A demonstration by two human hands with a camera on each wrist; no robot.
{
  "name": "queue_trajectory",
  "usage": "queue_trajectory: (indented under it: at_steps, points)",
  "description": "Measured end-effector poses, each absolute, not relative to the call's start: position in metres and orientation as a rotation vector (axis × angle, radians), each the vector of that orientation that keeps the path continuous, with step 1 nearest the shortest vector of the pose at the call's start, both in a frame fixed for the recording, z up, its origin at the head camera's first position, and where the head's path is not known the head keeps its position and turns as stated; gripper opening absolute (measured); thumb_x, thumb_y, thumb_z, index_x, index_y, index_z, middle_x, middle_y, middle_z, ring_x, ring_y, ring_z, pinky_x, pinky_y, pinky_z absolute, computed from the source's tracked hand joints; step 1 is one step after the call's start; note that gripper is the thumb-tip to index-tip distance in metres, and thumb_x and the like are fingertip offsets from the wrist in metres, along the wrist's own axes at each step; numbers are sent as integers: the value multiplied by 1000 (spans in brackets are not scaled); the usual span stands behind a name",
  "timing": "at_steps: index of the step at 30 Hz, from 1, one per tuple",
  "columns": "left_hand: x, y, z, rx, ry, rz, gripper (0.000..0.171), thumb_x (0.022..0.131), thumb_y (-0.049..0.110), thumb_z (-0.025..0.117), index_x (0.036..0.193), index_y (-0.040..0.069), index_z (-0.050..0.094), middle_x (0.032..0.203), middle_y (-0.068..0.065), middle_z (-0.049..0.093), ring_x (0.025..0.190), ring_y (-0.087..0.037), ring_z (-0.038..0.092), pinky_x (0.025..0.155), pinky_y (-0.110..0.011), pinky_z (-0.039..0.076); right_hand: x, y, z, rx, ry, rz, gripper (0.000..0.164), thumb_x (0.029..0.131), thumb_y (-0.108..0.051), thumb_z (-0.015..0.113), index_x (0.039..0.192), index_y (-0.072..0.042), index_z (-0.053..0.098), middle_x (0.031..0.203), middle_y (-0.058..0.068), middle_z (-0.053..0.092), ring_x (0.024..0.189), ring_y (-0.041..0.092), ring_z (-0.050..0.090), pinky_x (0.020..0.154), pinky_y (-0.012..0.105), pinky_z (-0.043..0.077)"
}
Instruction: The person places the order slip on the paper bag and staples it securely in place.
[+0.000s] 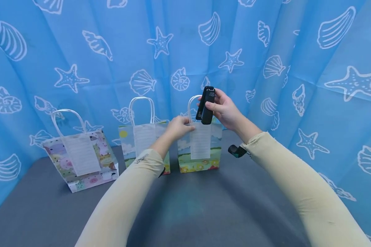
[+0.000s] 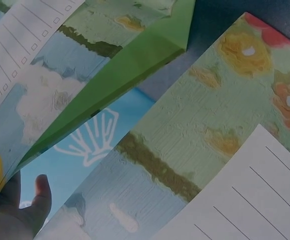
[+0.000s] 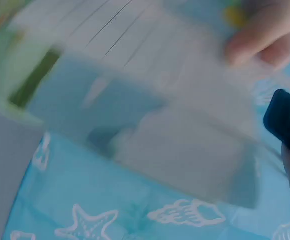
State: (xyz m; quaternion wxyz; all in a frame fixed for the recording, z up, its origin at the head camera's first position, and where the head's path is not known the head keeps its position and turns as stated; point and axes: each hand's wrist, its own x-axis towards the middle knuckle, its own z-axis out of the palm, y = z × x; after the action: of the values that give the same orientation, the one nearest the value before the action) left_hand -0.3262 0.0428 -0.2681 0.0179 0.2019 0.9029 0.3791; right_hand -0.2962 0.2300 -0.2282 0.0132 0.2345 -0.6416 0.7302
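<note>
My right hand [image 1: 225, 108] holds a black stapler [image 1: 208, 106] upright above the rightmost paper bag [image 1: 214, 151]; only the stapler's end [image 3: 283, 117] appears at the right wrist view's edge. My left hand [image 1: 177, 128] pinches the top of a white lined sheet [image 1: 200, 142] at that bag's upper edge, thumb in front. This sheet lies against the bag's front, in front of the white handle [image 1: 190, 103]. The right wrist view catches the left thumb and fingertips [image 3: 237, 50], blurred, on the sheet. In the left wrist view that hand [image 2: 22, 210] is partly hidden behind a bag.
Just left stands a matching landscape bag [image 1: 128, 140] with its own lined sheet [image 1: 143, 137]. A bag with animal pictures [image 1: 58, 161] and a lined sheet [image 1: 81, 154] stands tilted at the far left. The grey table [image 1: 185, 212] meets a blue shell-patterned curtain [image 1: 185, 44].
</note>
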Motion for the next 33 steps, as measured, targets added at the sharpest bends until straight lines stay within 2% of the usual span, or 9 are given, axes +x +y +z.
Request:
queue_trajectory:
  at_steps: [3,9,14,21,28,33]
  points:
    - [-329,43,-268,641,2827,1144,22,94,22,66,80,6,60,65,-1,45,61,-16,42,58,-28,35,-305,227,-228,714,-2069,2211,50,100,1,44,146,-4,26,133,20,47,130,40,43,109,47,31]
    - [-331,45,-270,628,2825,1162,21,94,22,66,80,8,60,67,-1,48,62,-15,44,57,-28,36,-317,223,-232,702,-2199,2041,52,98,1,51,145,-1,28,141,30,40,127,39,46,105,47,36]
    - [-332,44,-269,641,2837,1143,26,94,22,66,75,8,55,63,0,42,57,-14,40,55,-27,34,-324,220,-233,691,-2310,1905,52,95,2,56,141,2,32,139,29,44,123,39,50,103,45,39]
    - [-333,42,-270,639,2851,1128,28,94,22,66,73,10,52,62,0,42,56,-13,40,53,-26,33,-331,221,-238,750,-2361,1843,56,95,0,58,143,4,28,140,31,41,126,39,48,103,44,40]
    - [-332,44,-270,648,2858,1100,28,94,24,66,75,9,53,64,0,42,57,-13,40,55,-26,33,-332,227,-240,797,-2344,1897,50,97,1,52,140,3,28,136,32,41,116,28,55,102,43,41]
    - [-330,46,-270,641,2916,1083,27,94,22,66,73,9,54,61,1,43,55,-13,40,53,-25,33,-329,223,-237,774,-2433,1764,51,95,-5,59,137,5,31,133,29,45,118,35,54,100,45,42]
